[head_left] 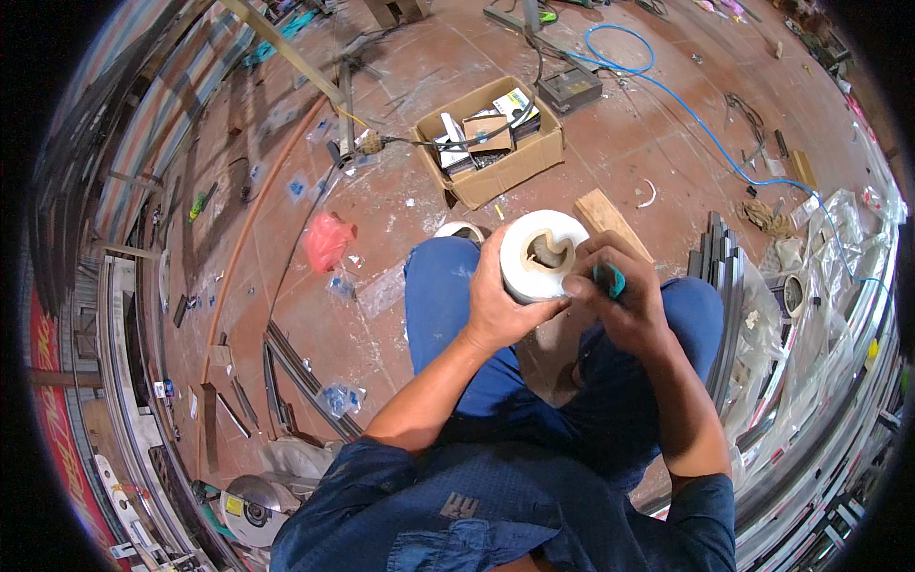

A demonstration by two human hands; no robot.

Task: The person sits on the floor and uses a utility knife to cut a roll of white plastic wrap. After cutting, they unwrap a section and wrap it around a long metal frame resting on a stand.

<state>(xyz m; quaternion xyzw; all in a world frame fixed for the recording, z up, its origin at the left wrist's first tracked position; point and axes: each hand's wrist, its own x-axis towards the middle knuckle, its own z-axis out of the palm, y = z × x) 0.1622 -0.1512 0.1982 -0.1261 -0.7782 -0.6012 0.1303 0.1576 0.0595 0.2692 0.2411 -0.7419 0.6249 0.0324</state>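
A roll of white plastic film (523,276) with a bent-in cardboard core stands tilted up between my knees, its open end facing me. My left hand (498,307) is wrapped round the roll's left and near side. At the roll's right edge is my right hand (624,297), with its fingers curled round a small teal object (609,280). Most of that object is hidden in the fist, so its kind does not show. The right thumb and fingertips touch or nearly touch the rim of the roll.
Beyond my knees stands an open cardboard box (515,173) of packets, with a dark metal case (570,89) behind it. A wooden block (613,224) lies past the roll. Metal profiles (717,276), a red plastic bag (329,241), a blue hose (701,122) and a circular saw (255,510) surround me.
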